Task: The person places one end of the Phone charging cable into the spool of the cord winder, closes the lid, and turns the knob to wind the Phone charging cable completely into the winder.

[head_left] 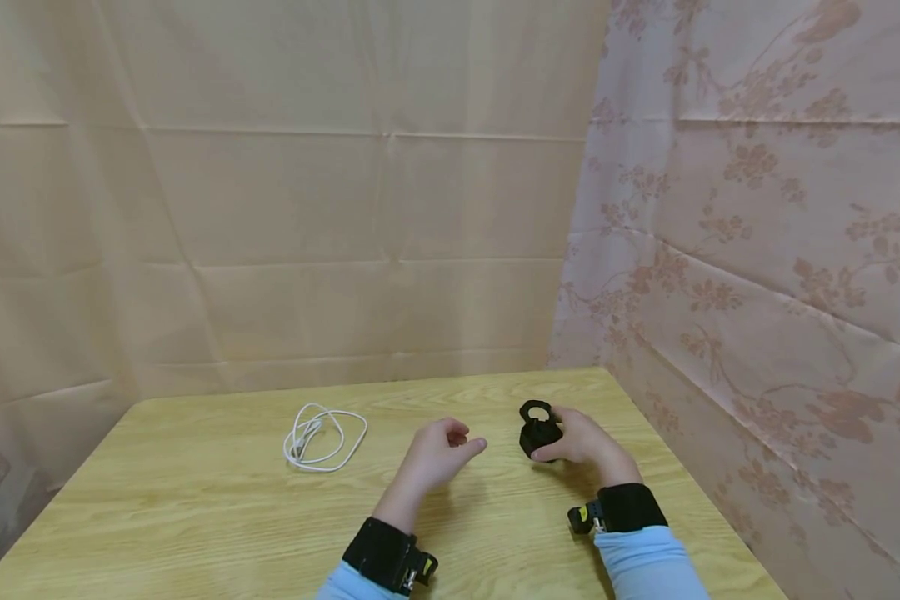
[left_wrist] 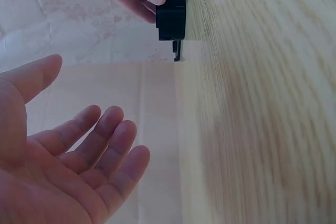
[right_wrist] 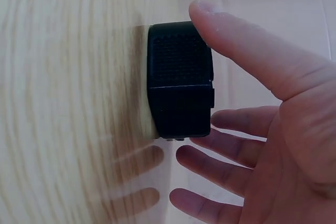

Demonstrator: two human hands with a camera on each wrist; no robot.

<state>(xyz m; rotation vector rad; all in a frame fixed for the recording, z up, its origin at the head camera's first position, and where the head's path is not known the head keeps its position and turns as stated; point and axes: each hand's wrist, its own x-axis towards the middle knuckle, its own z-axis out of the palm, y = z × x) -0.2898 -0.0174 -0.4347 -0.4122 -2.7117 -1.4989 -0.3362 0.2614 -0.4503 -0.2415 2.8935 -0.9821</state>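
Note:
A small, black, many-sided case [head_left: 540, 435] with a ring-shaped flap [head_left: 536, 410] sticking out on its far side sits on the right part of the table. My right hand [head_left: 587, 440] holds it from the right, thumb on the near edge and fingers round the other side. Seen from the right wrist, a ribbed panel [right_wrist: 181, 59] covers one face of the case, and the thumb [right_wrist: 231, 35] lies at its top corner. My left hand [head_left: 438, 454] hovers over the table left of the case, palm turned inward, fingers loosely bent, holding nothing.
A loosely coiled white cable [head_left: 322, 437] lies left of my left hand on the wood-grain table [head_left: 195, 500]. A beige curtain [head_left: 345, 208] hangs behind the table, and a flowered pink curtain [head_left: 757, 250] runs along its right edge.

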